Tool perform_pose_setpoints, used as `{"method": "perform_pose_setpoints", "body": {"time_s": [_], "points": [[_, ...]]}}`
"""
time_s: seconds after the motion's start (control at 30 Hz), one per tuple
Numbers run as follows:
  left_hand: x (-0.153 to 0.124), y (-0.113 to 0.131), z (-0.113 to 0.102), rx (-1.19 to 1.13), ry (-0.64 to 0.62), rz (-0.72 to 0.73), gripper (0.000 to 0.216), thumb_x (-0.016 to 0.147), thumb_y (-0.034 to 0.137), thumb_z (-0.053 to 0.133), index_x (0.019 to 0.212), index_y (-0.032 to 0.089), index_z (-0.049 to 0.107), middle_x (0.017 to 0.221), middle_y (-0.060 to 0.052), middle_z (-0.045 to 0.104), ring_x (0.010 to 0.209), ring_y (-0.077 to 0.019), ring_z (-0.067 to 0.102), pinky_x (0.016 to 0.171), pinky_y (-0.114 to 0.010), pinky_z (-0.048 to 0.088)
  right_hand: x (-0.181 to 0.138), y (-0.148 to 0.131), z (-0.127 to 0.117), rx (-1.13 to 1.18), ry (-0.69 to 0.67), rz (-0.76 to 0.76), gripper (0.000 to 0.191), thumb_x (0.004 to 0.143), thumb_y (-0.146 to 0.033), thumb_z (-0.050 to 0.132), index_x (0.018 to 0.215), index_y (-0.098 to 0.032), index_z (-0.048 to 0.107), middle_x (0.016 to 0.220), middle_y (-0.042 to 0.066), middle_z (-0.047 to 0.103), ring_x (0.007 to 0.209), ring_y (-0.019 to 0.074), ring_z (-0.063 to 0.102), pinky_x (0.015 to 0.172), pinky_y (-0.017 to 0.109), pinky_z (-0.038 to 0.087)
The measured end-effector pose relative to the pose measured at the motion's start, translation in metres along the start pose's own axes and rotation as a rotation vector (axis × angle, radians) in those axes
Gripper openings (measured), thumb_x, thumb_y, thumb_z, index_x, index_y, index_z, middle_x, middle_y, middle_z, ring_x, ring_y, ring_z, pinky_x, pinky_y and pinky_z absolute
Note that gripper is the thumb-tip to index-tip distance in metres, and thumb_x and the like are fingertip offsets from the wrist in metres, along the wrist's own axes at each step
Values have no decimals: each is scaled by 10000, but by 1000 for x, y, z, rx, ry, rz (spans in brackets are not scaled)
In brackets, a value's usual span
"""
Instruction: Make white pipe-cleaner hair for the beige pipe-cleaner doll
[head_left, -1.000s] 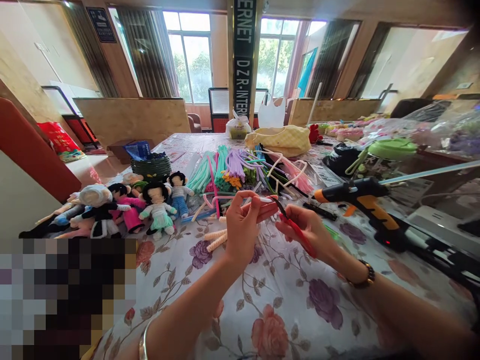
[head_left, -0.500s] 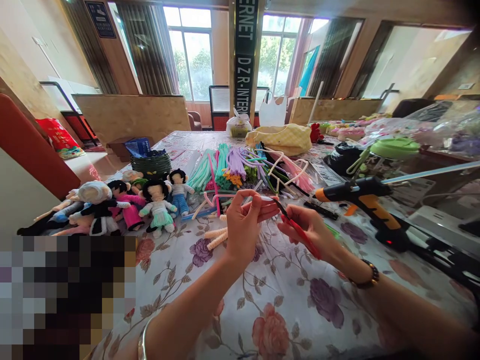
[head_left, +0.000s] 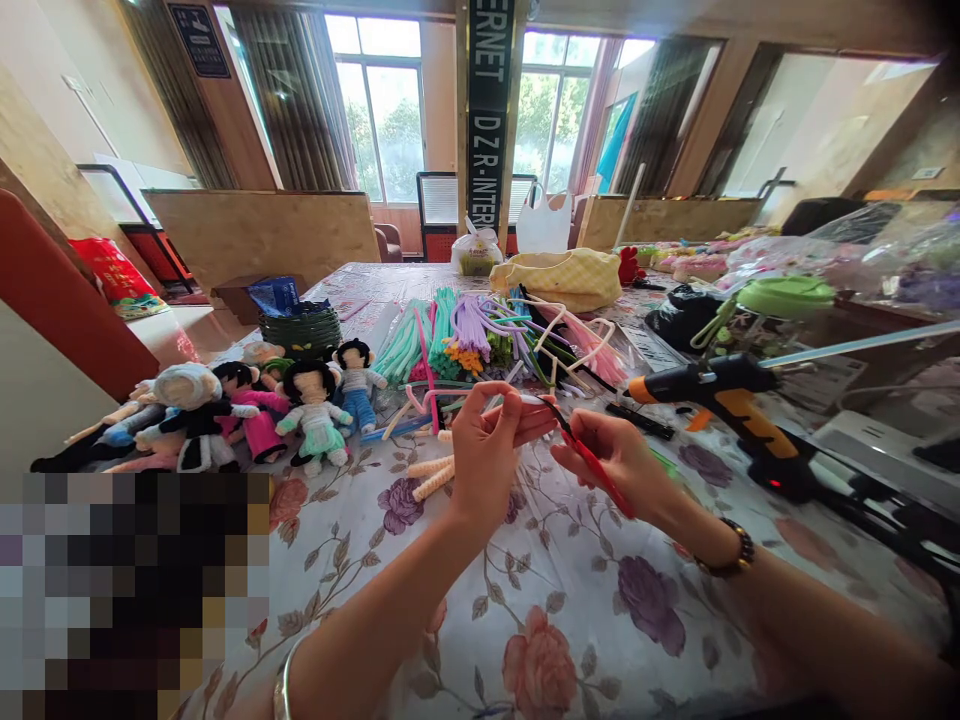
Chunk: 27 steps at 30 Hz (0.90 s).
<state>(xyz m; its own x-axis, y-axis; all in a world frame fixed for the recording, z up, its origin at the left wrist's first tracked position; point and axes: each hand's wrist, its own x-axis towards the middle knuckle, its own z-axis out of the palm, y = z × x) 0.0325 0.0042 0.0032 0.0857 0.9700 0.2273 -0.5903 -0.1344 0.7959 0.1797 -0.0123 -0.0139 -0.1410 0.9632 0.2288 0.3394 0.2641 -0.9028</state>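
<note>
In the head view my left hand (head_left: 487, 450) is raised over the table, thumb and forefinger pinched on a small white piece (head_left: 531, 400). Its other fingers reach out behind that piece. My right hand (head_left: 615, 460) is closed around red-handled scissors (head_left: 600, 475), whose narrow dark tip meets the white piece near my left fingertips. How far the blades are apart is too small to tell. Pale peach ribbed sticks (head_left: 435, 478) lie on the table, partly hidden by my left hand. Beyond both hands is a heap of coloured pipe cleaners (head_left: 469, 330).
Several fuzzy dolls (head_left: 311, 410) sit at the left before dark green stacked baskets (head_left: 300, 328). A black and orange glue gun (head_left: 727, 395) stands at the right with a red light lit. Behind are a yellow checked pouch (head_left: 559, 280) and a green-lidded jar (head_left: 780, 300).
My right hand and the red-handled scissors have shifted very slightly to the left. My left hand keeps its pinch on the white piece, nearly still.
</note>
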Motion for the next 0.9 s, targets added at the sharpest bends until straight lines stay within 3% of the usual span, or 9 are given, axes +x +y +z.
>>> {"method": "perform_pose_setpoints", "body": {"time_s": [0.9], "points": [[1,-2,-1,-62,23,-45,287,723,381,709,792,193,504,675,-11,722,647,-166,707,723,-307,569,1,1,2,-168,69,-54,427,693,-467,709,617,-205,381,551,-67,354,523,80,290,462,226,256]]}}
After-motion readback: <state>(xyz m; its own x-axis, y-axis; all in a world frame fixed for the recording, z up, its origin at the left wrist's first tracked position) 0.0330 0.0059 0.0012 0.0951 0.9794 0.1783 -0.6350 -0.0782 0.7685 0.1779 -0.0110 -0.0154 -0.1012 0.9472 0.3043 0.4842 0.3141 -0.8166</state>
